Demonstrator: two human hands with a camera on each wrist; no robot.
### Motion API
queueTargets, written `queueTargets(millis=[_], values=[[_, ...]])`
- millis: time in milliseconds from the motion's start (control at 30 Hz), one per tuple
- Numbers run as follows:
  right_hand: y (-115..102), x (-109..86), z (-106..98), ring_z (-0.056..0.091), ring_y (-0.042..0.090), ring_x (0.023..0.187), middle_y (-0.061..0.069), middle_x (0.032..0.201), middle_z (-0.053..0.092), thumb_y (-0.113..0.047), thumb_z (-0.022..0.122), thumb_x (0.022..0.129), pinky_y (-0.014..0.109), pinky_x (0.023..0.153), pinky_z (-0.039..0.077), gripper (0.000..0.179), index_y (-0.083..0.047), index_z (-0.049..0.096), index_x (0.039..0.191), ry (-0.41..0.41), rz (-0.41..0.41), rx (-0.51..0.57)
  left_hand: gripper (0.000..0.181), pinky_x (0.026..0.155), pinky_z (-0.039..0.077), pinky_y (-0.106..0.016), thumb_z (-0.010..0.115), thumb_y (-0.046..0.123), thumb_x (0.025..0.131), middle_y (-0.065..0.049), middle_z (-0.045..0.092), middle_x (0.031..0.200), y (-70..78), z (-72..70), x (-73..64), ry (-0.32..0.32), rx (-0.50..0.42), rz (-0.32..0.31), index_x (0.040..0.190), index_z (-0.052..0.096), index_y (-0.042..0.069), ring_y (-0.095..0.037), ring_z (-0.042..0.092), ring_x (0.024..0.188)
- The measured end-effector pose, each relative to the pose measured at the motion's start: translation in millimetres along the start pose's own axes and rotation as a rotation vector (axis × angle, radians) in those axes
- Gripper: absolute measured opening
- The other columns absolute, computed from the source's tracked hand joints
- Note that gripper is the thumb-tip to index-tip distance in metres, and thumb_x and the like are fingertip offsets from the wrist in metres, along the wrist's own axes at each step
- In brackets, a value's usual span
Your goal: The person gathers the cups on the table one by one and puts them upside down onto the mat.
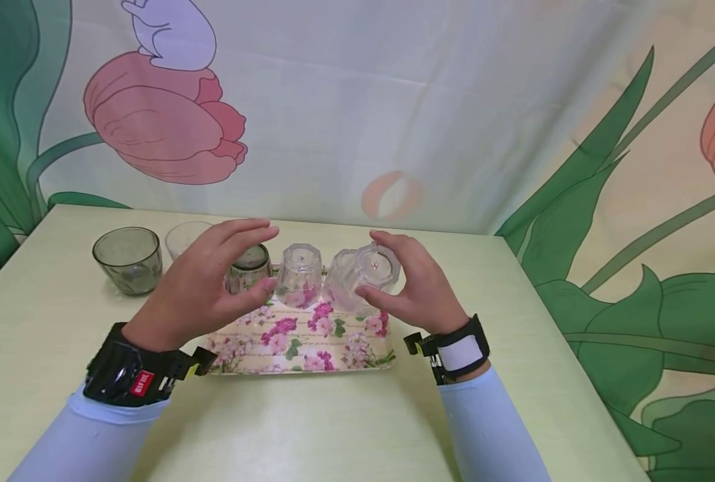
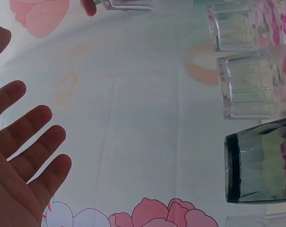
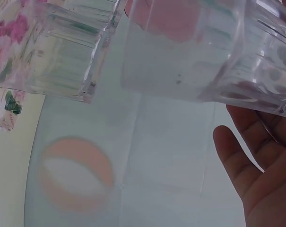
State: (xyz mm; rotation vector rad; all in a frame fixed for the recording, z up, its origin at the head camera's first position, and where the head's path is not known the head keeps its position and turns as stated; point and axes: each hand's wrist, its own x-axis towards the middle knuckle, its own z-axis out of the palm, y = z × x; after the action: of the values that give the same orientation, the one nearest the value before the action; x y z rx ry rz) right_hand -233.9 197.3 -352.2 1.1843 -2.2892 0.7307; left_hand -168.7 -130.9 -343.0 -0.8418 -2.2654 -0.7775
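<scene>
My right hand (image 1: 420, 284) holds a clear faceted glass (image 1: 377, 266) upside down between thumb and fingers, above the right side of a floral tray (image 1: 333, 358). In the right wrist view the held glass (image 3: 180, 52) is raised beside another clear glass (image 3: 62, 56). That glass and a second inverted clear glass (image 1: 300, 278) stand on the tray. Left of them, a dark green-grey glass (image 1: 250, 271) is upside down. My left hand (image 1: 197, 284) is raised in front of it, fingers spread and holding nothing, as the left wrist view also shows.
At the left, an upright grey-green glass (image 1: 128, 261) stands on the pale table (image 1: 261, 428). Next to it a clear glass (image 1: 185, 237) is partly hidden by my left hand. A printed flower curtain (image 1: 333, 120) hangs behind the table's far edge.
</scene>
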Motion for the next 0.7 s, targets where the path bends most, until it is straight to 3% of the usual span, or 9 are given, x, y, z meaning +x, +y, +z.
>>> queueTargets(millis=[700], values=[[6.5, -0.3, 18.9, 0.054, 0.018, 0.127, 0.001, 0.142, 0.057, -0.048, 0.079, 0.082, 0.039, 0.107, 0.047, 0.078, -0.012, 0.051, 0.145, -0.262, 0.172, -0.014, 0.061, 0.104, 0.047, -0.051, 0.074, 0.025, 0.084, -0.011, 0.055, 0.142, -0.3, 1.0, 0.7, -0.006, 0.009, 0.008, 0.140, 0.056, 0.010, -0.030, 0.052, 0.130]])
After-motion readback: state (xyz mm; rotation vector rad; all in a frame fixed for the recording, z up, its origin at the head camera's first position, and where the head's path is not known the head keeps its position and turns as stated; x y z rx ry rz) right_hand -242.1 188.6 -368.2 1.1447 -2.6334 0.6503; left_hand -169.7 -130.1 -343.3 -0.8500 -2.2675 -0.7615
